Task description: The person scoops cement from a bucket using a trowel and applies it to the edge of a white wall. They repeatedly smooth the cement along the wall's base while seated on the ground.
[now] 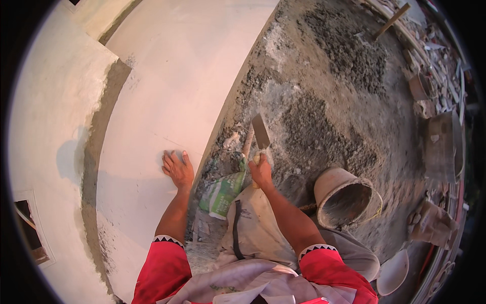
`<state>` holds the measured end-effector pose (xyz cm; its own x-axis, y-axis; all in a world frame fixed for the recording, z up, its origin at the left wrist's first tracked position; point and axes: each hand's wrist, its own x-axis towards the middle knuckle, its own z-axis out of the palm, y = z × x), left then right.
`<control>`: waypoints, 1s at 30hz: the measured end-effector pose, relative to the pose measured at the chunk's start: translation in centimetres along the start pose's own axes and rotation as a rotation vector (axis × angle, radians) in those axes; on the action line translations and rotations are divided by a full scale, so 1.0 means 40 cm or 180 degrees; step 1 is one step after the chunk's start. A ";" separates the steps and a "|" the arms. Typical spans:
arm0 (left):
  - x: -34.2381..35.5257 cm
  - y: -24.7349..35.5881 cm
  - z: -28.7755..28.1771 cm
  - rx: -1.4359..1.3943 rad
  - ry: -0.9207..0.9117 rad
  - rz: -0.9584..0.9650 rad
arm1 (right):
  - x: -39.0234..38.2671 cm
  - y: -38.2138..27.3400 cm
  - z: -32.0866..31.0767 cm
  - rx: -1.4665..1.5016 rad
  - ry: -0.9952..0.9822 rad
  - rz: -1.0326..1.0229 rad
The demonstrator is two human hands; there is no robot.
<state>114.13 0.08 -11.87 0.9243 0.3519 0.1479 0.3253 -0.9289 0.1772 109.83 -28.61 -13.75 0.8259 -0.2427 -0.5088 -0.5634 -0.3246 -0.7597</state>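
Note:
My left hand [177,169] rests with spread fingers on a smooth white plastered surface [139,106], near its right edge. My right hand [261,172] grips the handle of a trowel, whose flat rectangular blade [260,131] points away from me over grey rubble and mortar. Just left of the trowel lie a long pale stick [248,139] and a crumpled green and white bag [225,197]. A mortar-stained bucket [328,187] with a wire handle sits tilted beside my right forearm.
Loose grey mortar [344,50] covers the ground ahead. An upright wooden stake [390,23], a small bucket [419,87], a large grey container [439,147], a white basin [392,273] and piled scrap line the right. At left, a recessed groove [104,116] crosses the plaster near an opening [30,233].

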 end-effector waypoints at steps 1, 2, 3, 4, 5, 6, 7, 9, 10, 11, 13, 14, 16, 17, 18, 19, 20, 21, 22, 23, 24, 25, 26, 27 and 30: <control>-0.001 0.000 0.000 0.0039 -0.0011 0.0004 | 0.018 -0.001 0.002 -0.0089 0.0087 -0.0137; 0.000 0.001 0.001 0.0101 -0.0014 0.0023 | 0.036 -0.001 0.008 -0.0184 0.0136 -0.0152; 0.000 0.001 0.001 0.0065 0.0003 0.0019 | 0.057 -0.002 0.019 -0.0142 0.0078 -0.0252; -0.001 0.002 0.001 0.0057 0.0017 0.0031 | 0.086 -0.006 0.029 -0.0106 -0.0021 -0.0221; -0.002 0.002 0.001 0.0066 0.0055 0.0064 | 0.117 -0.010 0.038 -0.0069 -0.0122 -0.0183; -0.004 0.002 0.002 0.0047 0.0047 0.0064 | 0.155 -0.017 0.045 0.0367 -0.0493 0.0107; -0.006 0.002 0.002 0.0043 0.0075 0.0089 | 0.190 -0.025 0.053 0.0247 -0.0496 0.0002; -0.004 0.002 0.002 0.0025 0.0104 0.0114 | 0.258 -0.047 0.076 -0.0021 -0.0528 -0.0076; -0.005 0.002 0.003 0.0009 0.0096 0.0105 | 0.287 -0.057 0.082 -0.0271 -0.0485 -0.0221; -0.005 0.002 0.003 -0.0013 0.0115 0.0112 | 0.298 -0.065 0.097 -0.0364 -0.0519 -0.0271; -0.004 0.004 0.004 0.0011 0.0131 0.0145 | 0.301 -0.083 0.130 -0.0631 -0.0662 -0.0157; -0.004 0.004 0.004 0.0008 0.0121 0.0128 | 0.279 -0.084 0.147 -0.0532 -0.0655 -0.0195; -0.004 0.006 0.004 0.0103 0.0127 0.0155 | 0.206 -0.075 0.171 -0.0377 -0.0695 -0.0235; -0.005 0.007 0.004 0.0124 0.0160 0.0164 | 0.179 -0.069 0.166 -0.0384 -0.0713 -0.0367; -0.007 0.008 0.003 0.0116 0.0116 0.0140 | 0.151 -0.059 0.154 -0.0387 -0.0796 -0.0438; -0.008 0.008 0.001 0.0100 0.0108 0.0155 | 0.131 -0.050 0.137 -0.0434 -0.0888 -0.0424; -0.008 0.008 0.000 0.0081 0.0154 0.0201 | 0.119 -0.042 0.115 -0.0255 -0.1094 -0.0335; -0.007 0.007 0.000 0.0069 0.0102 0.0175 | 0.114 -0.033 0.087 -0.0133 -0.1301 -0.0178; -0.006 0.007 0.000 0.0050 0.0099 0.0166 | 0.113 -0.024 0.060 0.0020 -0.1507 -0.0064; -0.007 0.006 0.001 0.0021 0.0136 0.0188 | 0.109 -0.013 0.037 0.0256 -0.1698 0.0125; -0.006 0.005 0.003 0.0050 0.0065 0.0135 | 0.105 -0.001 0.016 0.0522 -0.1888 0.0275; -0.005 0.003 0.005 0.0069 0.0043 0.0114 | 0.095 0.010 -0.004 0.0729 -0.2076 0.0450; -0.005 0.002 0.006 0.0082 0.0033 0.0086 | 0.080 0.019 -0.022 0.1379 -0.2306 0.0663; -0.004 0.001 0.008 0.0079 0.0005 0.0060 | 0.057 0.027 -0.040 0.1974 -0.2523 0.0906; -0.003 -0.002 0.007 0.0050 -0.0053 -0.0005 | -0.046 0.036 -0.117 0.3058 -0.2664 0.1278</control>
<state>114.06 0.08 -12.17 0.9269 0.3516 0.1315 0.3298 -0.9301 0.1619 107.43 -32.92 -12.01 0.5650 0.5732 -0.5935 -0.8170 0.4888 -0.3058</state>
